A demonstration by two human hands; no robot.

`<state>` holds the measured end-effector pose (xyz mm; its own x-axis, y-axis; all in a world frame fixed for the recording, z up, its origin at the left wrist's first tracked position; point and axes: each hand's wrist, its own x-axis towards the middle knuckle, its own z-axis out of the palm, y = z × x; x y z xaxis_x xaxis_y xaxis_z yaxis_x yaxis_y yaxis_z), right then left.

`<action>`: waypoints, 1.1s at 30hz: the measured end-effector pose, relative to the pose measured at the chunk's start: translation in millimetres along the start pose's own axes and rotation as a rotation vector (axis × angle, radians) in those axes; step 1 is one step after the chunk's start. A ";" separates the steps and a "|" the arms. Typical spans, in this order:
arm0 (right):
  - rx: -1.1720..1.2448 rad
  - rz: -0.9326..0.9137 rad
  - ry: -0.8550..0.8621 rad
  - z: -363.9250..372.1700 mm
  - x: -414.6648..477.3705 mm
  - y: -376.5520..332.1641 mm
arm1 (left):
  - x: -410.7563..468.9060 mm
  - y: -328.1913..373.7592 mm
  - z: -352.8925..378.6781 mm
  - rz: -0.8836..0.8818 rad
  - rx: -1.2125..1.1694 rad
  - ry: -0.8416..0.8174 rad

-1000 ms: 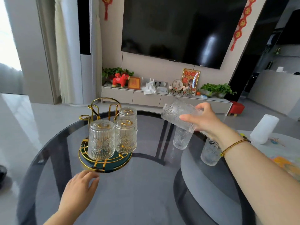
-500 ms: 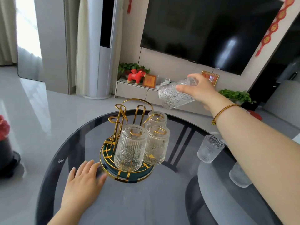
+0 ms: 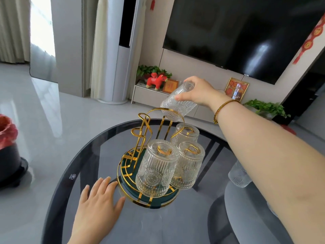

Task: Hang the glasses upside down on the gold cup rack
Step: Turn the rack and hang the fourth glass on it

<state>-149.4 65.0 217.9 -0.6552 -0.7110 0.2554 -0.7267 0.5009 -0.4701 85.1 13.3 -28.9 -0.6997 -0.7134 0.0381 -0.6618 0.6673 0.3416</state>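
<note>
The gold cup rack point(image 3: 140, 131) stands on a round green and gold base on the dark glass table point(image 3: 84, 155). Three ribbed glasses hang upside down on it: one in front point(image 3: 156, 169), one at the right point(image 3: 189, 166), one behind point(image 3: 187, 133). My right hand point(image 3: 198, 91) grips a fourth glass point(image 3: 177, 104) by its bottom, tilted mouth-down just above the rack's top loop. My left hand point(image 3: 98, 203) lies flat and open on the table, fingertips at the base's left rim. Another glass point(image 3: 239, 175) stands upright behind my right forearm, partly hidden.
A lower grey round table point(image 3: 246, 217) sits under the glass table at the right. A dark pot with red wrap point(image 3: 8, 148) stands on the floor at the left. A TV cabinet with a red toy horse point(image 3: 156, 81) and plants is against the far wall.
My right hand has carried the glass leftward and down, turning it mouth-down over the rack's top loop. My left hand has shifted up to the base's rim. The view has moved closer.
</note>
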 end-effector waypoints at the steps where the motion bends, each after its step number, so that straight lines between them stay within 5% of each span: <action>1: -0.009 0.001 -0.019 3.1 1.5 -0.5 | -0.1 0.5 -0.3 0.001 -0.006 -0.002; 17: -0.294 -0.008 -0.436 50.3 15.3 -0.6 | 2.2 -1.1 0.2 0.004 -0.018 0.018; 33: -0.317 -0.119 -0.490 73.4 16.3 15.5 | 2.9 1.2 -2.5 -0.006 -0.004 0.006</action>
<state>-156.2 24.9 152.7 -0.4490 -0.8782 -0.1647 -0.8648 0.4735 -0.1674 83.0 11.5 -26.1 -0.6940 -0.7188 0.0412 -0.6651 0.6619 0.3456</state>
